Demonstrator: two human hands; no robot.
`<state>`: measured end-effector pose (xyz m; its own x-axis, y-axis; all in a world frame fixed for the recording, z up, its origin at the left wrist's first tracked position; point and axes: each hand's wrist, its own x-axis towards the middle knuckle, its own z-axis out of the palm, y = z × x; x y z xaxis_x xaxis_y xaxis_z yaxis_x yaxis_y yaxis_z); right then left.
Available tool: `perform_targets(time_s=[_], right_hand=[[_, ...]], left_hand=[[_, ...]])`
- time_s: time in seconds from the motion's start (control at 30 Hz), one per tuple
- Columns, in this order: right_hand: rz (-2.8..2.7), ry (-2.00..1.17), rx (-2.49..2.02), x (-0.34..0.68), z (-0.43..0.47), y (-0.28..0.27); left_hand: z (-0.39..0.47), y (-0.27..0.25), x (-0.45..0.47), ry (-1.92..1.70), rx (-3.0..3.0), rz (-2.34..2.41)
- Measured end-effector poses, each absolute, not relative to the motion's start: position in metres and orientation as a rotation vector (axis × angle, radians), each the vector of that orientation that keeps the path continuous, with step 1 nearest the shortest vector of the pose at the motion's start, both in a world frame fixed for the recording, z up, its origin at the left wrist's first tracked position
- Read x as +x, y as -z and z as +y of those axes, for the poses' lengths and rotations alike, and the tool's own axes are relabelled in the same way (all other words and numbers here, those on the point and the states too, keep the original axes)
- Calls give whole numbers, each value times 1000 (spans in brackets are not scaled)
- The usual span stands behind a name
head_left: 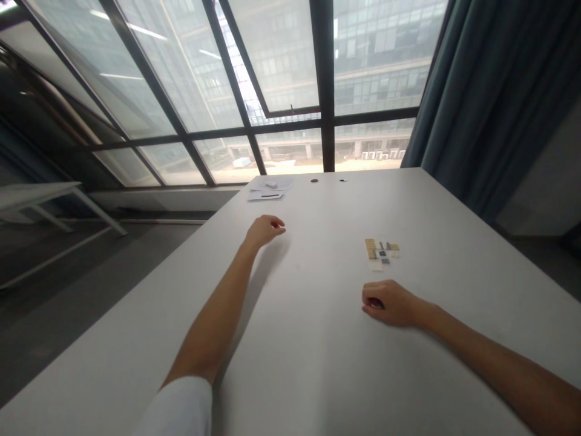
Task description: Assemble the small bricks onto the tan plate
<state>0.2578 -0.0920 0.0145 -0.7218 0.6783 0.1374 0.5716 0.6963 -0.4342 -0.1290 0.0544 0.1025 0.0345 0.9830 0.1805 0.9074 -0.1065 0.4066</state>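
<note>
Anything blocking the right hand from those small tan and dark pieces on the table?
Nothing visible. The right hand is on the near side of the small tan and dark pieces, with only white tabletop showing between. The left hand is off to the left.

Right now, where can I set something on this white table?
Bare room spans the white tabletop between the left hand and the small tan and grey pieces, and between both forearms. It's crowded at those pieces, beyond the right hand, and at the far-left white papers.
</note>
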Motion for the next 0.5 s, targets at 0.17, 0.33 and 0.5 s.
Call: perform_targets(time_s=[0.17, 0.33, 0.5], right_hand=[[-2612, -541, -992, 259, -92, -13], [-2610, -549, -993, 259, -92, -11], [-2599, -545, -992, 260, -92, -11]], left_hand=[[67, -97, -190, -241, 1739, 2407], [70, -77, -212, -60, 1597, 2507], [69, -66, -208, -94, 1652, 2464]])
